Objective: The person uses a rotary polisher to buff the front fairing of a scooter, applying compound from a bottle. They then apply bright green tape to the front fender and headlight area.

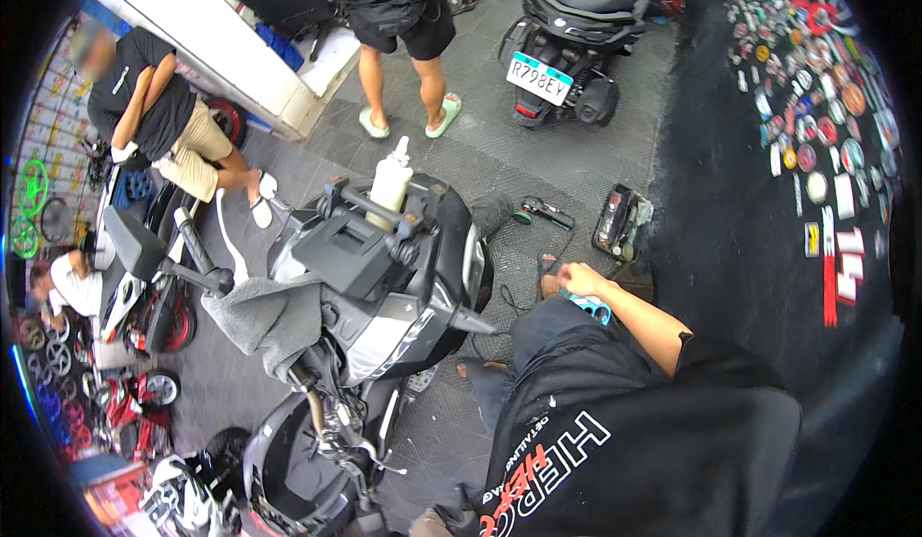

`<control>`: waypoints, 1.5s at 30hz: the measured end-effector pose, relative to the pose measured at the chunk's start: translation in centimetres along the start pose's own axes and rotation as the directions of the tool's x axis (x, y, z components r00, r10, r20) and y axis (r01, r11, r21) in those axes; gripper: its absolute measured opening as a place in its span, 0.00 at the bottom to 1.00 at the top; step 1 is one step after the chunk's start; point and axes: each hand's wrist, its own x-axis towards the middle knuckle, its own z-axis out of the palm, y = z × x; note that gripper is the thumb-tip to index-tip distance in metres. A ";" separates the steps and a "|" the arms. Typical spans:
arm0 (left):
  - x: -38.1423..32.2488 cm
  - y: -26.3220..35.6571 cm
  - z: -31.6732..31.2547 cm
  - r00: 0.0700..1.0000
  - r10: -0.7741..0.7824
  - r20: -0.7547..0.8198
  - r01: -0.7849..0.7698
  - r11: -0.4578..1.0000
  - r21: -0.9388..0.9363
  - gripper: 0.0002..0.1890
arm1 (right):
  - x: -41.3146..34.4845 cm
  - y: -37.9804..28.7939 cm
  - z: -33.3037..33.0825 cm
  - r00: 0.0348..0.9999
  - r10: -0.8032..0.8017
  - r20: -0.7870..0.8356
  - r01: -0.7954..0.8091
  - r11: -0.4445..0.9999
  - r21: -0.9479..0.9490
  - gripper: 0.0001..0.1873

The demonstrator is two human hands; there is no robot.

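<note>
My right hand (580, 279), fingers curled, hovers over my right thigh; whether it holds anything is hidden. Under the wrist shows a light-blue plastic object (592, 308), mostly covered by my arm and leg. My left hand is out of view. Before me stands a grey and black scooter (403, 321) with its front fairing facing up the picture. On its front, a squeeze bottle of pale liquid (390, 187) stands behind a black bar. A grey towel (270, 321) drapes over the handlebar area. A handheld polisher (547, 213) with a green pad lies on the floor.
A black open caddy (621, 223) of small items sits by the dark wall (706, 177), which bears many stickers. Another scooter (576, 40) is parked ahead. One person stands with arms crossed (148, 97); another (403, 18) stands beyond. Motorcycles (137, 393) and coloured wheels line the left.
</note>
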 end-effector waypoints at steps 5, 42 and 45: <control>-1.8 17.8 13.1 0.792 -0.029 0.610 0.226 0.941 -0.250 0.17 | 2.6 -7.1 -9.2 0.944 -0.319 0.080 0.242 0.840 0.486 0.14; 17.2 32.4 46.8 0.733 0.363 0.575 0.343 0.533 -0.773 0.12 | 7.3 -20.8 -28.1 0.786 -0.558 0.267 0.119 0.560 0.820 0.13; 17.1 32.4 47.5 0.762 0.278 0.586 0.452 0.421 -0.787 0.18 | 8.7 -22.0 -28.4 0.741 -0.621 0.256 0.050 0.431 0.901 0.10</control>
